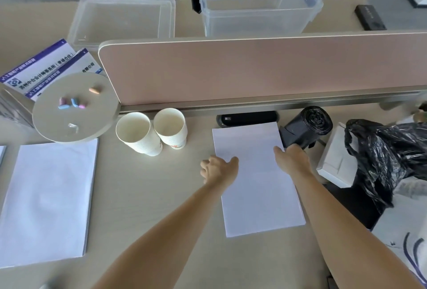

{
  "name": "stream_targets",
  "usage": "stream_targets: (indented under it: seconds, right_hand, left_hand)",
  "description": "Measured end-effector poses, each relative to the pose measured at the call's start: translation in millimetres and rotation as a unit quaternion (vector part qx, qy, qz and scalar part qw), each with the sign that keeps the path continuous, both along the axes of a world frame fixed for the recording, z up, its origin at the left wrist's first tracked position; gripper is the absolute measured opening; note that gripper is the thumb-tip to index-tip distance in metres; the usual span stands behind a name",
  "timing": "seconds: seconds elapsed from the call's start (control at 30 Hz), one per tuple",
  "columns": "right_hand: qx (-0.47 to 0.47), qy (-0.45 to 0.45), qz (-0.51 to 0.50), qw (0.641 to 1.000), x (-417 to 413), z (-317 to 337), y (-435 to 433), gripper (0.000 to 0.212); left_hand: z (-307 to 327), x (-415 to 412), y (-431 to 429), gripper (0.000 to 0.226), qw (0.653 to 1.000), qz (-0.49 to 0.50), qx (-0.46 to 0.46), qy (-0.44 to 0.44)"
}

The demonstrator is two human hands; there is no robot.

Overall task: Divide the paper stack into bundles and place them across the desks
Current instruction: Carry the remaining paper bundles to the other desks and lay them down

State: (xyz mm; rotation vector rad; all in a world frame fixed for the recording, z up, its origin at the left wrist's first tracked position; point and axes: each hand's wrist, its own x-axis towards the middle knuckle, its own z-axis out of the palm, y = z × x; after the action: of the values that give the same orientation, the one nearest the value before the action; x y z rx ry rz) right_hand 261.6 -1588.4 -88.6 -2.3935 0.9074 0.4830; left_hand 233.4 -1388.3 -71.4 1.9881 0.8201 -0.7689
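Both forearms reach forward over the desk (150, 196) to a paper bundle (258, 191) lying flat near the divider panel (254, 69). Left hand (219, 168): thumb on the top sheet, fingers curled at the bundle's left edge, pinching it. Right hand (292, 159): thumb on the sheet at the right edge; fingers drop behind the edge, so grip cannot be told. Second bundle (48, 201) lies well apart to the left. Two paper cup stacks (138, 134) stand between them.
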Motion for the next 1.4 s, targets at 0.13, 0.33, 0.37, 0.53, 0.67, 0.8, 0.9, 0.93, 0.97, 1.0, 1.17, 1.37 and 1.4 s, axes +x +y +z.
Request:
stream_targets:
  seconds: [0.13, 0.33, 0.37, 0.53, 0.67, 0.8, 0.9, 0.93, 0.97, 1.0, 1.17, 1.37, 1.4]
  right_hand:
    - [0.016, 0.021, 0.018, 0.999, 4, -1, 1, 0.049]
    - [0.044, 0.024, 0.019, 0.999, -1, 5, -2, 0.04]
    - [0.048, 0.021, 0.014, 0.999, -3, 6, -5, 0.033]
    - [0.022, 0.053, -0.012, 0.998, -32, 8, -19, 0.039]
    - [0.008, 0.058, 0.01, 0.998, -47, 11, -14, 0.045]
    - [0.036, 0.055, 0.01, 0.998, -47, 20, -9, 0.047]
    - [0.043, 0.054, 0.003, 0.998, -55, 22, -12, 0.045]
    - [0.038, 0.058, 0.007, 0.998, -60, 20, -13, 0.044]
    - [0.029, 0.065, 0.011, 0.997, -65, 20, -14, 0.043]
    - [0.019, 0.069, 0.019, 0.997, -69, 19, -14, 0.041]
    - [0.023, 0.083, 0.025, 0.996, -77, 21, -9, 0.033]
    - [0.023, 0.061, 0.016, 0.998, -84, 20, -12, 0.03]
    - [0.022, 0.055, 0.019, 0.998, -86, 18, -13, 0.032]
  left_hand:
    - [3, 5, 1, 0.054, 1.0, 0.019, -0.024, 0.005]
    - [0, 2, 5, 0.056, 0.999, 0.031, -0.044, 0.006]
    - [-1, 0, 7, 0.056, 0.998, 0.039, -0.047, 0.007]
    - [1, -27, 10, 0.082, 0.994, 0.089, -0.059, 0.03]
    - [7, -45, 6, 0.072, 0.992, 0.074, -0.094, 0.024]
    - [12, -46, 4, 0.051, 0.991, 0.079, -0.105, 0.022]
    - [8, -52, 8, 0.041, 0.989, 0.1, -0.103, 0.03]
    - [5, -55, 10, 0.043, 0.988, 0.108, -0.105, 0.035]
    - [6, -59, 10, 0.046, 0.987, 0.112, -0.109, 0.043]
    - [6, -63, 9, 0.047, 0.985, 0.116, -0.117, 0.045]
    - [15, -78, 6, 0.04, 0.981, 0.127, -0.143, 0.042]
    - [19, -81, 10, 0.022, 0.977, 0.143, -0.155, 0.033]
    - [19, -81, 12, 0.023, 0.976, 0.142, -0.163, 0.033]
